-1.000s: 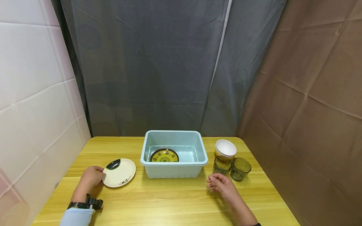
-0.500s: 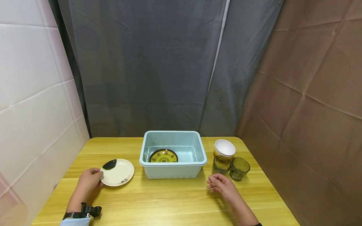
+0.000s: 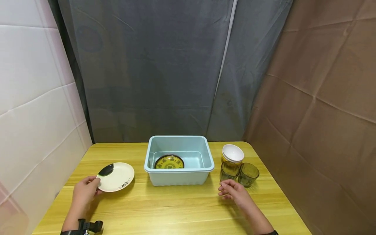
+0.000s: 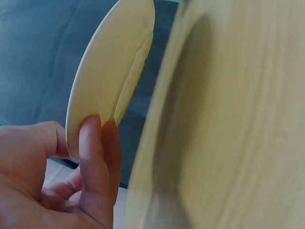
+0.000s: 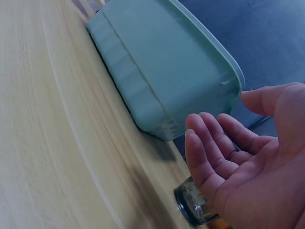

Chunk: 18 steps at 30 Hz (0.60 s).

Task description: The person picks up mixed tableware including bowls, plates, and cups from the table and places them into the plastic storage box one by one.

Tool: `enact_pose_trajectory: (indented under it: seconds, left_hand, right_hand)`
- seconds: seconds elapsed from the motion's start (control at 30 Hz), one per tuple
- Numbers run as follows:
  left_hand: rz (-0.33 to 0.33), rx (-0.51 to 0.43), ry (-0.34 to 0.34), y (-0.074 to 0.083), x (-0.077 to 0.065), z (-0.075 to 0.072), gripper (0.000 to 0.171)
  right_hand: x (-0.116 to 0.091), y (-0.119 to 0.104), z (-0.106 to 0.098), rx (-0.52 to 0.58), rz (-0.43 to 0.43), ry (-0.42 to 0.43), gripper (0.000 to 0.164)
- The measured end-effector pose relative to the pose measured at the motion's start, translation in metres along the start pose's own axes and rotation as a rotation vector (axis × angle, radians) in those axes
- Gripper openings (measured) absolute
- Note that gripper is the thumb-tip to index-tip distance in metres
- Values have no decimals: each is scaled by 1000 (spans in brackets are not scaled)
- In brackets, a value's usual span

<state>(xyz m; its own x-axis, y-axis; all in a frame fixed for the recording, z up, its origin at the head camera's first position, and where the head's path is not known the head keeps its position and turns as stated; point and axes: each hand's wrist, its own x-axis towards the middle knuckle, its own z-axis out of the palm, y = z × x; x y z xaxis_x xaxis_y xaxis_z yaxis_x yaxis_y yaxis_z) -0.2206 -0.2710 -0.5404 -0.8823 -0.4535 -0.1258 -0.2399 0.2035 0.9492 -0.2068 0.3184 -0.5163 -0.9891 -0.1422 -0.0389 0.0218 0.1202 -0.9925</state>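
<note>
Black straps [image 3: 70,232] circle both wrists [image 3: 70,224], the left one bearing a chunky black attachment [image 3: 94,226]

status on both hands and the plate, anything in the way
Left hand pinches plate by edge, off table. Right hand holds nothing, near glasses. Nothing between plate and tub; yellow dish inside.

Right hand [image 5: 257,169]: fingers loosely curled, near the pale green tub [image 5: 152,62] — tub stands on the wood-grain tabletop [image 5: 52,119] — glass [image 5: 191,206] partly hidden behind the hand.
</note>
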Motion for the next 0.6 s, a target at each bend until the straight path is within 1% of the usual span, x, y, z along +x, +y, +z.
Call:
enact_pose_trajectory:
  seconds: [0.07, 0.13, 0.27, 0.33, 0.47, 0.6]
  left_hand:
    - [-9, -17, 6, 4, -3, -5, 51]
    - [-6, -27, -5, 9, -6, -10, 52]
    - [-17, -61, -54, 21, -9, -21, 53]
    - [-16, -64, -87, 27, -11, -25, 53]
    - [5, -51, -143, 39, -15, -31, 53]
    - [18, -45, -165, 51, -20, -33, 52]
  right_hand:
    - [0, -2, -2, -3, 6, -9, 27]
    - [0, -6, -5, -10, 10, -18, 29]
    - [-1, -16, -10, -15, 25, -35, 34]
    - [-1, -21, -13, -12, 21, -57, 35]
    - [-2, -30, -17, 0, -5, -91, 36]
    - [-1, -36, -19, 1, -17, -103, 37]
